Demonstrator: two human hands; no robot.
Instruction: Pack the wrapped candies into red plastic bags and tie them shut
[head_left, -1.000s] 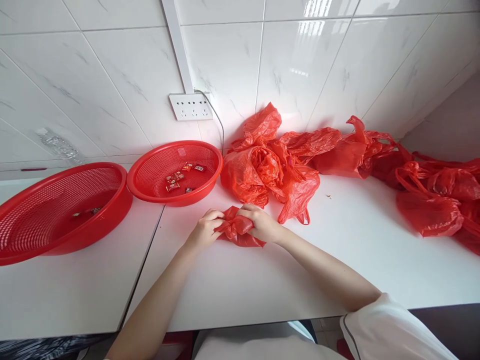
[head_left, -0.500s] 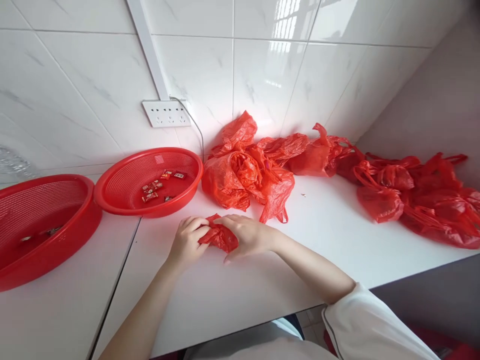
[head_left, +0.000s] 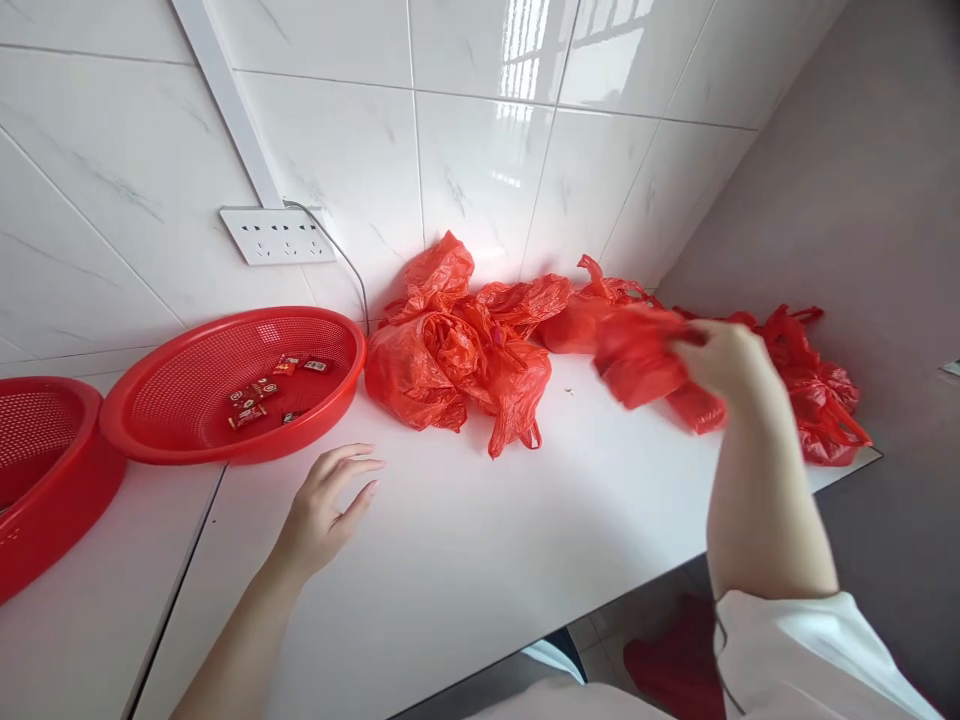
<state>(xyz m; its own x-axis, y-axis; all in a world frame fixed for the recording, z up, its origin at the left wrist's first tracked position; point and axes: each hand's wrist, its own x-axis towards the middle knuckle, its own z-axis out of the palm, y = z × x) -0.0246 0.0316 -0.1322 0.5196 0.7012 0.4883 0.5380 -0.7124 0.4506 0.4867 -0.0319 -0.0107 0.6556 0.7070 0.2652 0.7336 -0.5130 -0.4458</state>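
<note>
My right hand (head_left: 720, 355) grips a red plastic bag (head_left: 641, 350), blurred by motion, above the right part of the white table. Behind and beside it lie other red bags (head_left: 832, 400), some of them hidden by my hand and arm. My left hand (head_left: 326, 510) hovers over the table at centre left, fingers apart and holding nothing. Just beyond it is a red mesh basket (head_left: 135, 430) with several small wrapped packets (head_left: 251, 400) inside. A heap of crumpled red bags (head_left: 450, 360) lies to the right of that basket.
A second red basket (head_left: 60, 520) is cut off at the left edge. On the tiled wall is a socket strip (head_left: 277, 236) with a grey cable (head_left: 349, 262) hanging down. A seam (head_left: 184, 570) crosses the white table (head_left: 450, 560), and a grey panel rises on the right.
My right hand has carried the red bag from the table's middle to the right. The left hand has let go of it and opened. The view has turned rightward.
</note>
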